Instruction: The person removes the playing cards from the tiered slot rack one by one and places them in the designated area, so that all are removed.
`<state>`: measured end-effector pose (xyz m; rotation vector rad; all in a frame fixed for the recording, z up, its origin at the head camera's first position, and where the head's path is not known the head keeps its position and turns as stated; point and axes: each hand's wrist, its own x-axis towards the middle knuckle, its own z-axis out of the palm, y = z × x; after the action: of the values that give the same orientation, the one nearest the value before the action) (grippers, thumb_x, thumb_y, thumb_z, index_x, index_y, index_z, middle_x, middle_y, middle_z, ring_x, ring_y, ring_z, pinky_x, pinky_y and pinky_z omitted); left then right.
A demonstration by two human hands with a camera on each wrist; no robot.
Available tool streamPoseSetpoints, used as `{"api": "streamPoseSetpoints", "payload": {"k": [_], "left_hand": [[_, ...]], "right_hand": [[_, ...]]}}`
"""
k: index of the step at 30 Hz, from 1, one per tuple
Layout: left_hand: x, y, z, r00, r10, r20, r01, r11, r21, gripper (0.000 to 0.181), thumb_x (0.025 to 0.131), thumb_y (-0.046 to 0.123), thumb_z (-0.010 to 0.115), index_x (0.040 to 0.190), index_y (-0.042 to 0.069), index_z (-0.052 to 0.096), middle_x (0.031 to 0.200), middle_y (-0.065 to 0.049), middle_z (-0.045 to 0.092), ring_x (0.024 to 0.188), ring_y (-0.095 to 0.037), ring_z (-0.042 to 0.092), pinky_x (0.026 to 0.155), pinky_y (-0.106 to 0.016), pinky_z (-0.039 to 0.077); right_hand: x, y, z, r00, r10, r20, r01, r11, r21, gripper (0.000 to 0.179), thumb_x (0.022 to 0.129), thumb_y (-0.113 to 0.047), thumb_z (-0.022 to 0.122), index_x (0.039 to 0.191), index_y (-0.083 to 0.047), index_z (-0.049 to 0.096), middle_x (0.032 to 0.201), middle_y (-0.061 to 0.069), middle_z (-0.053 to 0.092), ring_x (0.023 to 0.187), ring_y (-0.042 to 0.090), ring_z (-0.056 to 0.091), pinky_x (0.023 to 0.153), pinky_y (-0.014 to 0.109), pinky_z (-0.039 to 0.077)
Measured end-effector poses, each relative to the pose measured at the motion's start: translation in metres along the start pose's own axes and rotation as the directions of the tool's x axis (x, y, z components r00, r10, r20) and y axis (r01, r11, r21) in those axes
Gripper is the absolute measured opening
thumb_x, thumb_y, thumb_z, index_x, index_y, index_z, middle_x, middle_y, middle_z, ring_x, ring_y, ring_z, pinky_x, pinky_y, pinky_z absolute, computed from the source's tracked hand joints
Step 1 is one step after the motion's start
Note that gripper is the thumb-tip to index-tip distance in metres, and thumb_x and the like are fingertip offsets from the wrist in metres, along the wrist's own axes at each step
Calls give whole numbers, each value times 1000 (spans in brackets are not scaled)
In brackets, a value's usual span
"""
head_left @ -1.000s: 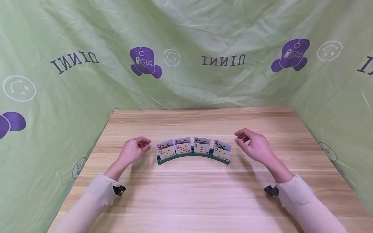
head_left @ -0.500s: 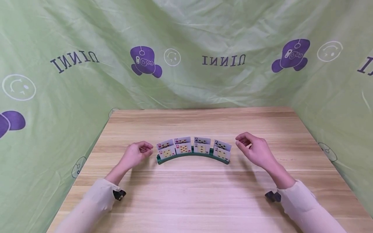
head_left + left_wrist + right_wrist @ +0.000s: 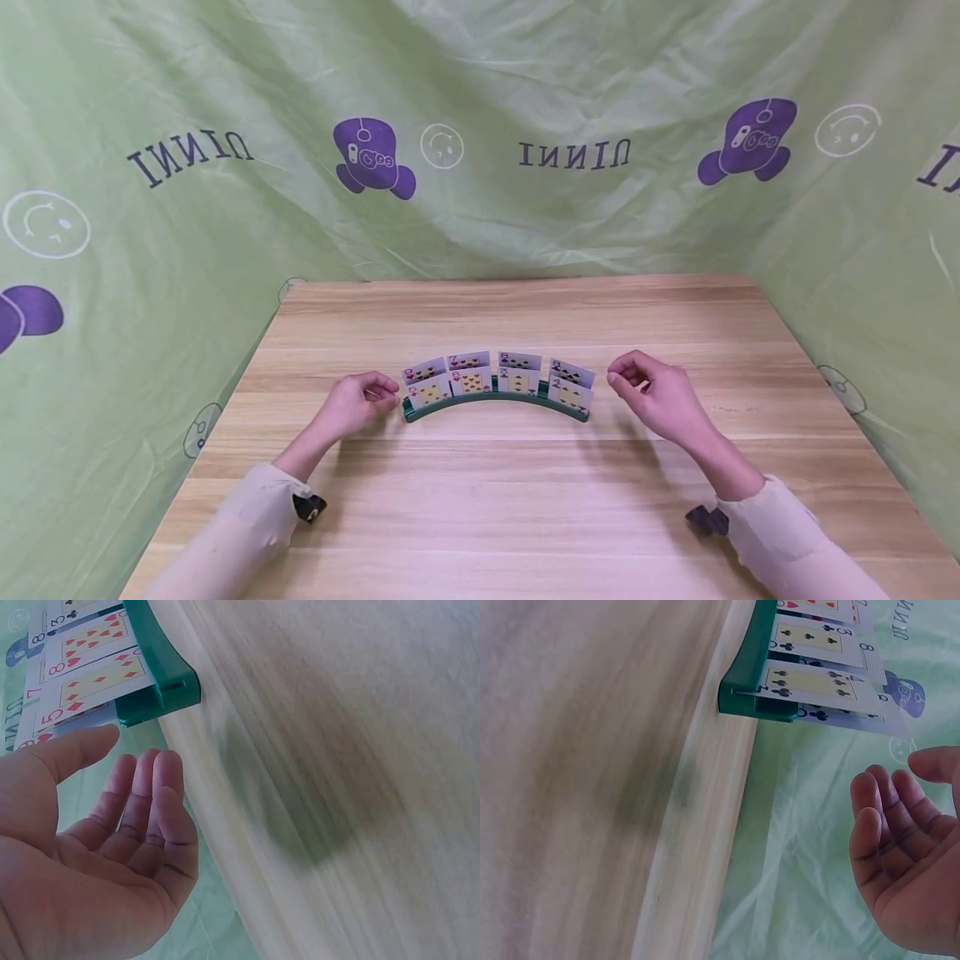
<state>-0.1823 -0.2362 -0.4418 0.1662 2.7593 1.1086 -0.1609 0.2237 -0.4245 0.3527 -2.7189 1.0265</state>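
A green curved card holder (image 3: 495,397) stands mid-table with several playing cards upright in two rows. Its front row runs from the five of diamonds (image 3: 429,393) through the eight of hearts (image 3: 471,383) and three of clubs (image 3: 517,382) to the four of clubs (image 3: 570,397). My left hand (image 3: 348,408) hovers beside the holder's left end, fingers loosely bent around nothing. In the left wrist view, its thumb (image 3: 90,750) lies close below the five of diamonds. Off the right end, my right hand (image 3: 663,400) is likewise loosely curved, holding nothing, with a gap to the cards.
The wooden table (image 3: 495,508) spreads around the holder. Green fabric (image 3: 480,217) with purple figures hangs behind the table and along both sides. Dark wrist devices show under the left sleeve (image 3: 255,508) and the right sleeve (image 3: 780,525).
My left hand has moved slightly right and nearer to me, closer to the holder's end. The right hand has also come down toward me a little. Holder and cards stay in place.
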Motion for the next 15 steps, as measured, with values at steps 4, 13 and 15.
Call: {"api": "streamPoseSetpoints", "payload": {"k": [4,13,15], "left_hand": [[1,-2,1,1000,-8,27,9,1000,-24,22,88,14,72,107,4,69,97,-9,71,85,-17,65,74,-29,53],[1,-4,5,998,-30,63,35,997,-75,24,86,15,74,107,5,67,97,-10,70,82,-16,64,64,-28,52],[0,-4,5,997,-30,68,36,996,-88,24,86,15,75,106,5,67,97,-10,69,82,-17,64,64,-29,53]], "right_hand": [[-3,-1,2,1000,9,9,-9,1000,22,5,95,-20,66,97,-16,67,83,-3,68,73,9,60,66,23,51],[-8,-6,8,999,35,40,-38,998,59,4,95,-20,67,96,-16,67,83,-2,67,74,12,60,64,23,50],[-9,-6,9,998,38,42,-41,997,59,4,95,-20,67,96,-15,67,83,-2,67,74,12,60,63,23,49]]}}
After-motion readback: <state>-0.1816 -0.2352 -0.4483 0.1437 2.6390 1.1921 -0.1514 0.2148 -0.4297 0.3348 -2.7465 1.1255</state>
